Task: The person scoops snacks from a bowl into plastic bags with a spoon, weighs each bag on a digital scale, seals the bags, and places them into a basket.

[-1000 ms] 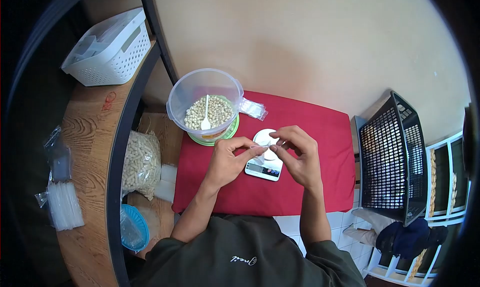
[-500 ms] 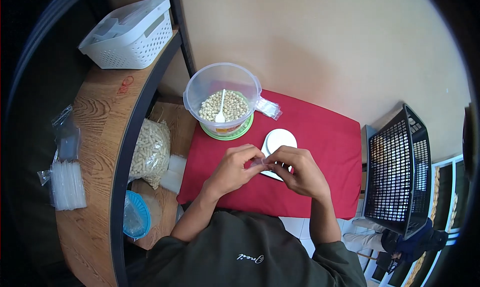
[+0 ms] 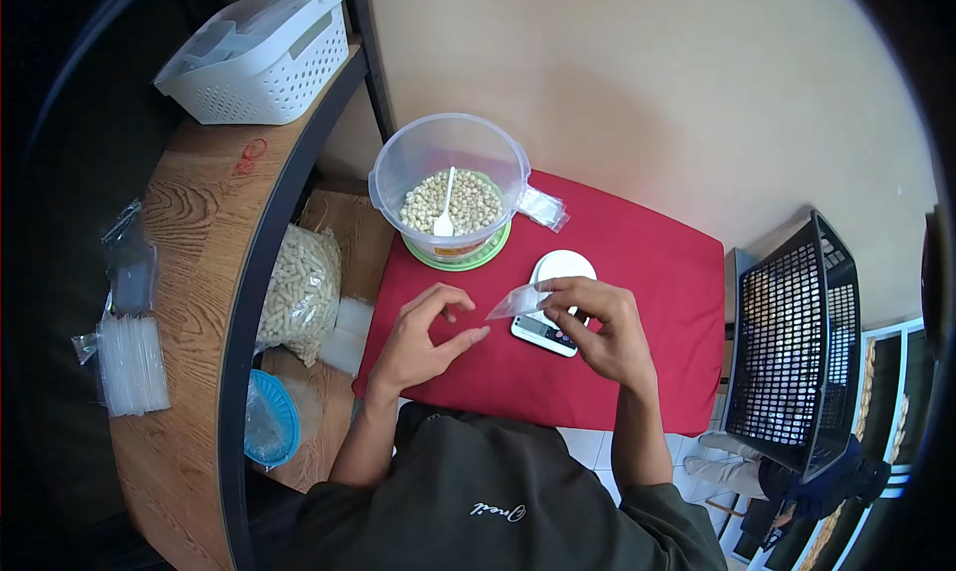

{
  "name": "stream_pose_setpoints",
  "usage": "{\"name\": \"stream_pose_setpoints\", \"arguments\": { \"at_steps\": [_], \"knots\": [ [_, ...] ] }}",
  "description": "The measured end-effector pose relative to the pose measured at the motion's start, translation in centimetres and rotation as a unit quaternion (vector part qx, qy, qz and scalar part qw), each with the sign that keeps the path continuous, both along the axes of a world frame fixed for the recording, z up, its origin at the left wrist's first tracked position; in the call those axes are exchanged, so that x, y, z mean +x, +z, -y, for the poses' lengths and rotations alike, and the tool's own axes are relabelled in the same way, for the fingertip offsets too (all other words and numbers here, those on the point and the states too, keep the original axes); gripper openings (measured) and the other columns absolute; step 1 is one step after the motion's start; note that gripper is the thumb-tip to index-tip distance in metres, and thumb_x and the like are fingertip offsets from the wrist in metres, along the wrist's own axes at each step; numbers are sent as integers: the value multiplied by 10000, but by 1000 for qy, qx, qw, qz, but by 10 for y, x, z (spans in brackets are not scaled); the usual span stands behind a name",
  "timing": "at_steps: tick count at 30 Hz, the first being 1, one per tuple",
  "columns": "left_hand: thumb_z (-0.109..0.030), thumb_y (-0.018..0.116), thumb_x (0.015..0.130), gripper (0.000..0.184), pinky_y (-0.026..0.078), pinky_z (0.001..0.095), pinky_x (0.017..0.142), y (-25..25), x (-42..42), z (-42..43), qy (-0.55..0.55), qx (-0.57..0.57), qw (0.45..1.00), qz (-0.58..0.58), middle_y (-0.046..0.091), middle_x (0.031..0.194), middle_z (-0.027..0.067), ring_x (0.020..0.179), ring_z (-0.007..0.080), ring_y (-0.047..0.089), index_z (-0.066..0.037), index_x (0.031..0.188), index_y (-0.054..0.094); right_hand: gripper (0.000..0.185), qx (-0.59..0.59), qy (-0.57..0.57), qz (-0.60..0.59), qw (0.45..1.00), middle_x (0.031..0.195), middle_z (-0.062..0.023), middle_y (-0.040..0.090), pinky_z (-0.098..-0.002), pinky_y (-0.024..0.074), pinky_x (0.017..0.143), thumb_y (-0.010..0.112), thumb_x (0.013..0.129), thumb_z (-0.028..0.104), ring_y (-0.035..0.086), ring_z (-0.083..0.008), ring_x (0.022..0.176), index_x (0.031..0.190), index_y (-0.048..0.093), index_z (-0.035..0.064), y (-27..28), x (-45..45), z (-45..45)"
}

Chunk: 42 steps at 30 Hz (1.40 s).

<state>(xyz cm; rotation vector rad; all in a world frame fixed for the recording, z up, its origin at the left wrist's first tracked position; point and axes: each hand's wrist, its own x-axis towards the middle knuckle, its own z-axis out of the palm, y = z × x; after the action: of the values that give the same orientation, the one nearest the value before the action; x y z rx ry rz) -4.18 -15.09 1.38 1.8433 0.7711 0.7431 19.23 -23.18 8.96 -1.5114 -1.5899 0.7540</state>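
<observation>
Between the thumb and fingers of my right hand (image 3: 597,330) is a small clear plastic bag (image 3: 513,303), its pointed end toward the left. My left hand (image 3: 416,340) is apart from the bag, thumb and fingers spread with nothing between them. Under the bag and my right hand stands a white digital kitchen scale (image 3: 567,264), partly hidden, its display and buttons facing me. Behind my left hand, a clear round tub (image 3: 386,188) holds pale round nuts or snack pieces (image 3: 468,203). A white plastic spoon (image 3: 444,221) rests on them.
Small plastic bags (image 3: 544,209) lie beside the tub on the red cloth (image 3: 647,272). A wooden shelf (image 3: 189,372) at left carries a white basket (image 3: 269,83) and plastic packs (image 3: 134,367). Below are a sack of snacks (image 3: 299,292) and blue basket (image 3: 272,422). Black crates (image 3: 782,352) and a person (image 3: 797,481) are right.
My left hand has let go of the plastic bag and moved left, its fingers spreading. The bag stays in my right hand, now more visible, and the scale's display has come into view.
</observation>
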Motion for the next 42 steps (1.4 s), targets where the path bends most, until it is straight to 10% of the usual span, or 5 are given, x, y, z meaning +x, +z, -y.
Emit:
{"name": "stream_pose_setpoints", "arguments": {
  "at_steps": [4, 11, 20, 32, 42],
  "knots": [
    [-171, 880, 678, 650, 495, 352, 931, 17, 3, -6, -77, 34, 992, 96, 645, 1180, 150, 1061, 256, 632, -8, 1243, 606, 200, 2, 132, 51, 990, 1039, -167, 682, -391, 549, 751, 650, 811, -22, 677, -331, 897, 1008, 679, -6, 3, -15, -2],
    [-141, 848, 727, 523, 504, 339, 867, -2, -2, -23, -201, -45, 974, 93, 659, 1024, 123, 989, 224, 641, 30, 1167, 624, 229, 0, 277, 105, 955, 1037, -183, 664, -429, 540, 789, 650, 810, 3, 656, -359, 931, 1038, 669, -13, 4, -29, -25],
    [13, 678, 886, 227, 549, 260, 814, -32, -20, -29, -48, -210, 955, 204, 681, 987, 90, 918, 127, 666, 25, 1110, 640, 154, 58, 217, 181, 958, 848, -191, 694, -404, 534, 679, 687, 768, 5, 682, -325, 754, 919, 716, -9, 26, -18, -132],
    [-138, 679, 927, 360, 476, 244, 809, -31, -24, -43, -12, -191, 952, 240, 608, 989, 74, 887, 118, 587, 29, 1231, 580, 223, -169, 319, 585, 726, 1102, -172, 696, -409, 556, 857, 642, 809, 84, 677, -320, 1042, 1009, 740, 69, -105, -51, -306],
    [-253, 670, 942, 492, 422, 218, 752, -30, -25, -50, 39, -174, 949, 260, 569, 980, 51, 857, 87, 514, 28, 1314, 516, 191, -153, 313, 605, 715, 1004, -199, 711, -408, 565, 830, 681, 773, 56, 694, -328, 990, 948, 732, 1, -74, -48, -295]
  ]
}}
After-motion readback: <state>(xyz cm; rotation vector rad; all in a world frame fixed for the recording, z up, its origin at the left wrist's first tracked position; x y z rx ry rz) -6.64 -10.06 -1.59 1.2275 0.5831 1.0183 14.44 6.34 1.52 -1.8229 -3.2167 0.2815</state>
